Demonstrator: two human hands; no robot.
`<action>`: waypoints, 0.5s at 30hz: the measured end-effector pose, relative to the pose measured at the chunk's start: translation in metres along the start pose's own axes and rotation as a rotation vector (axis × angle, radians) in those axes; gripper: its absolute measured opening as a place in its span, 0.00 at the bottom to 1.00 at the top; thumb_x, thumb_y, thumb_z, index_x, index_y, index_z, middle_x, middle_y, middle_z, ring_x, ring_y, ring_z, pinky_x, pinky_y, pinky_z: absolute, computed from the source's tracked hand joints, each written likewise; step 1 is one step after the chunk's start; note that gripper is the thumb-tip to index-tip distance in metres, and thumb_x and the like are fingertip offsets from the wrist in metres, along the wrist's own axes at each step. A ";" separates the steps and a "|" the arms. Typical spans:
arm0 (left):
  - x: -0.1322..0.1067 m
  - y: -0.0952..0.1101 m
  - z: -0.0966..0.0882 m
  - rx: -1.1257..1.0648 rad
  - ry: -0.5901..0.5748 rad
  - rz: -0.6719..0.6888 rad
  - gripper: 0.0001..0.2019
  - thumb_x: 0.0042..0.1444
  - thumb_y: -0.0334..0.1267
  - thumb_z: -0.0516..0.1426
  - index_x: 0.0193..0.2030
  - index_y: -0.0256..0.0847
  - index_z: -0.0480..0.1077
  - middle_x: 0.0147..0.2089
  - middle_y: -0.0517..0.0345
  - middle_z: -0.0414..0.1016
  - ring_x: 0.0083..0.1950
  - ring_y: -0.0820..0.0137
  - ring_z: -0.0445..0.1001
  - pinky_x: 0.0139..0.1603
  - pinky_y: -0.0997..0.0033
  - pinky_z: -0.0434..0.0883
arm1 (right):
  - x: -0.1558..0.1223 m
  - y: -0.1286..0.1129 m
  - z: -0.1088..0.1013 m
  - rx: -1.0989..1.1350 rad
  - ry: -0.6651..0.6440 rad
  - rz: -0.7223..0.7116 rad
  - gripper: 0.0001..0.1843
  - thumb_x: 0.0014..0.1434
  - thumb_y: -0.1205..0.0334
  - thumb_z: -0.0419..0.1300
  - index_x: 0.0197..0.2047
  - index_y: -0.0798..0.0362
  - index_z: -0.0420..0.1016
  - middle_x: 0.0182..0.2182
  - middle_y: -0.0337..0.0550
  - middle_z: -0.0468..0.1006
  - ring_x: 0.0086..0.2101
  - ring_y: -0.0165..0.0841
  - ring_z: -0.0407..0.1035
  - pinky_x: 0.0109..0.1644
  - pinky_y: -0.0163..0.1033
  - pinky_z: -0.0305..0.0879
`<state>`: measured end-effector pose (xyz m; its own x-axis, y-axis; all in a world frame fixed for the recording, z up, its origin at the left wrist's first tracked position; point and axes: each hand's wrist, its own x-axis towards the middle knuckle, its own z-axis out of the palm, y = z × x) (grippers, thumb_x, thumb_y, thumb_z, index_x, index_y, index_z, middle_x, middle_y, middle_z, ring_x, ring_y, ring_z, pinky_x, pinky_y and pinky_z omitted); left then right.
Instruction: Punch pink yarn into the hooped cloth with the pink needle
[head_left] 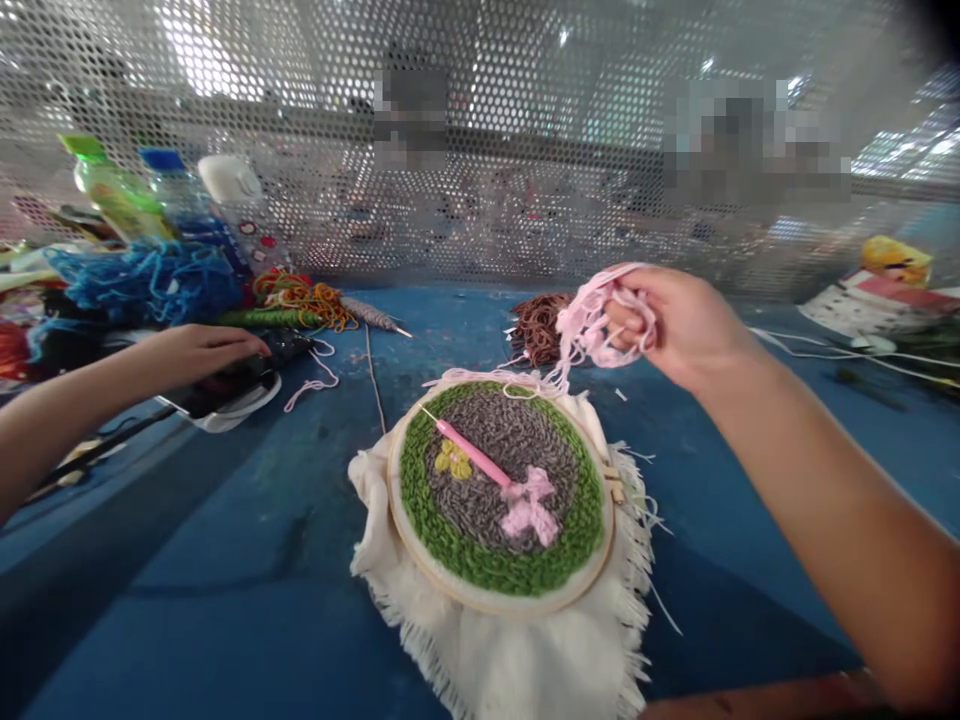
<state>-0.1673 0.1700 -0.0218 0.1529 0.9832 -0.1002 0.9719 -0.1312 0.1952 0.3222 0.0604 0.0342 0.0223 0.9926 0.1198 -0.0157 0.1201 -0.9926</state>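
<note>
Blue worktable (187, 610): right hand (686, 325) closed around looped pink yarn (600, 325); left hand (202, 355) flat, resting on dark device (259, 375), no grip; pink punch needle (472, 453) lying across embroidery hoop (501, 495), strand slack.

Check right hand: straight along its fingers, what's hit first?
Past the pink yarn in the right hand, likely the brown yarn bundle first; depth is unclear from this view.
</note>
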 end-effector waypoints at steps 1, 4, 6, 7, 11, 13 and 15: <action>0.002 0.000 0.000 -0.025 -0.040 -0.017 0.27 0.56 0.55 0.44 0.52 0.41 0.71 0.46 0.65 0.77 0.38 0.72 0.72 0.32 0.81 0.70 | -0.002 0.001 0.007 -0.065 -0.034 -0.020 0.05 0.56 0.65 0.54 0.29 0.52 0.68 0.13 0.32 0.58 0.14 0.24 0.50 0.17 0.34 0.43; 0.006 0.000 -0.003 -0.024 -0.070 -0.003 0.28 0.57 0.56 0.43 0.53 0.40 0.69 0.51 0.62 0.74 0.44 0.69 0.72 0.39 0.78 0.71 | -0.010 0.001 0.028 -0.254 -0.141 -0.060 0.07 0.58 0.65 0.52 0.35 0.53 0.71 0.14 0.34 0.63 0.16 0.27 0.56 0.17 0.33 0.47; 0.012 0.000 -0.003 0.056 -0.012 0.086 0.28 0.59 0.55 0.42 0.54 0.40 0.70 0.53 0.59 0.73 0.49 0.67 0.71 0.51 0.72 0.68 | -0.015 -0.001 0.040 -0.346 -0.218 -0.073 0.08 0.59 0.66 0.51 0.35 0.54 0.72 0.16 0.36 0.65 0.17 0.27 0.58 0.19 0.32 0.52; 0.016 0.001 -0.002 0.099 0.016 0.137 0.28 0.60 0.54 0.42 0.55 0.39 0.69 0.55 0.57 0.72 0.52 0.66 0.69 0.56 0.70 0.64 | -0.018 -0.002 0.045 -0.389 -0.256 -0.083 0.08 0.59 0.66 0.51 0.36 0.54 0.72 0.17 0.36 0.66 0.18 0.26 0.60 0.20 0.32 0.54; 0.037 0.010 0.011 0.186 0.020 0.224 0.28 0.63 0.52 0.40 0.62 0.41 0.65 0.65 0.52 0.62 0.64 0.59 0.57 0.66 0.56 0.49 | -0.028 -0.003 0.061 -0.503 -0.395 -0.104 0.09 0.62 0.63 0.51 0.38 0.53 0.72 0.22 0.37 0.67 0.22 0.26 0.62 0.24 0.33 0.58; 0.042 0.013 0.014 0.195 0.014 0.218 0.28 0.63 0.52 0.39 0.62 0.43 0.65 0.67 0.52 0.59 0.66 0.57 0.54 0.66 0.54 0.47 | -0.032 -0.003 0.065 -0.552 -0.459 -0.107 0.10 0.63 0.61 0.50 0.38 0.53 0.71 0.23 0.37 0.67 0.23 0.27 0.63 0.25 0.33 0.58; 0.039 0.013 0.011 0.188 0.006 0.232 0.28 0.64 0.50 0.37 0.58 0.41 0.69 0.67 0.54 0.60 0.66 0.60 0.55 0.66 0.59 0.47 | -0.037 -0.002 0.067 -0.625 -0.496 -0.119 0.11 0.64 0.60 0.49 0.38 0.52 0.71 0.24 0.37 0.68 0.24 0.27 0.63 0.26 0.34 0.57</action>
<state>-0.1468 0.2053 -0.0340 0.3742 0.9248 -0.0681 0.9273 -0.3732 0.0280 0.2543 0.0250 0.0331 -0.4597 0.8850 0.0736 0.5241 0.3372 -0.7821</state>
